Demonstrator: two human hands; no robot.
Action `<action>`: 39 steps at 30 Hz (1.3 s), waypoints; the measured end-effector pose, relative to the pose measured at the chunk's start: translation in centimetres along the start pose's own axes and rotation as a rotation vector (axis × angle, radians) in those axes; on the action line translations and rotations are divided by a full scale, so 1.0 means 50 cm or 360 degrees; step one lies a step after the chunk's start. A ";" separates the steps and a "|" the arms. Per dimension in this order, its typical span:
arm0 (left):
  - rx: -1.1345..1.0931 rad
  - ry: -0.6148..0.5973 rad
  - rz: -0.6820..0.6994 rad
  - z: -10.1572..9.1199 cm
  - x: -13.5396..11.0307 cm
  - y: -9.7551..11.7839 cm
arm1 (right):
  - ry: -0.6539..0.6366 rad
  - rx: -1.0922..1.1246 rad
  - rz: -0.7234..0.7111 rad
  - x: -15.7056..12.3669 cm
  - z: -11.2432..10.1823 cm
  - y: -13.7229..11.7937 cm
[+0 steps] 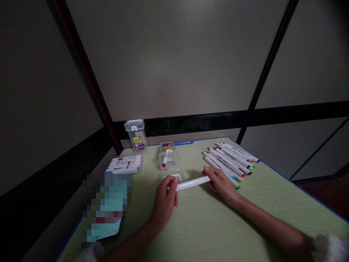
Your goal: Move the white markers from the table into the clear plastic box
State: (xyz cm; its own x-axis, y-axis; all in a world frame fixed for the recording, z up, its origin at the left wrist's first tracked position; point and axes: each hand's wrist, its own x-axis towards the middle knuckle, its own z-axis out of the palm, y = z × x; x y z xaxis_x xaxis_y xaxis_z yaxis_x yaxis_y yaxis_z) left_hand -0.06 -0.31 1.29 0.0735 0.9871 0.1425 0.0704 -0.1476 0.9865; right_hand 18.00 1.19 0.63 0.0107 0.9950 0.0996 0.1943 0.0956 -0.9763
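Note:
A white marker pen (193, 183) is held level above the table between my two hands. My left hand (165, 198) pinches its left end, where a bit of dark blue shows at the fingers. Closed around the other end is my right hand (220, 183), which hides the tip. Just behind the pen lies a clear plastic box (169, 157) on its side, its lid (173, 175) folded open toward me. One marker with a red end (164, 162) rests inside that box. To the right, several white markers with coloured ends (229, 160) lie side by side.
An upright clear box with a lid (136, 136) stands at the back left. In front of it is a flat case of white pens (124, 163). A light-blue item, partly blurred (111, 203), lies at the table's left edge. A wall panel (174, 65) rises behind the green table (196, 229).

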 end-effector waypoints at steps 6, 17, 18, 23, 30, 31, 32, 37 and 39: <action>-0.0085 0.0019 -0.0069 0.002 -0.004 -0.006 | -0.0008 0.0041 0.0004 0.001 0.000 0.001; -0.0052 0.0050 -0.0031 -0.002 -0.002 -0.008 | -0.0119 0.0250 -0.0110 0.004 -0.003 0.013; -0.0053 0.0056 -0.0029 -0.002 -0.001 -0.009 | -0.0127 0.0271 -0.0127 0.004 -0.003 0.013; -0.0084 0.0076 -0.0029 -0.003 0.003 -0.012 | -0.0135 0.0271 -0.0161 0.002 -0.002 0.011; -0.0049 0.0148 -0.0050 -0.004 0.004 -0.001 | -0.0214 0.0330 -0.0178 -0.003 -0.004 0.008; -0.0046 0.0156 -0.0050 -0.004 0.005 -0.002 | -0.0256 0.0375 -0.0158 -0.002 -0.004 0.008; -0.0044 0.0161 -0.0050 -0.004 0.006 -0.003 | -0.0293 0.0415 -0.0132 -0.001 -0.004 0.008; -0.0050 0.0151 -0.0069 -0.004 0.008 -0.010 | -0.0326 0.0463 -0.0045 0.004 -0.002 0.013; -0.0051 0.0144 -0.0072 -0.003 0.007 -0.011 | -0.0308 0.0467 -0.0030 0.005 -0.002 0.013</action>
State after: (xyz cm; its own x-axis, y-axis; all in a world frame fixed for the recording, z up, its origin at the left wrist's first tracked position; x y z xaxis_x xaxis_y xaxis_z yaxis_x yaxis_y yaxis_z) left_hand -0.24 0.14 0.81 -0.0195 0.9945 0.1031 0.0397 -0.1023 0.9940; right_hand 18.25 1.52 0.03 -0.1817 0.9775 0.1071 -0.0977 0.0905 -0.9911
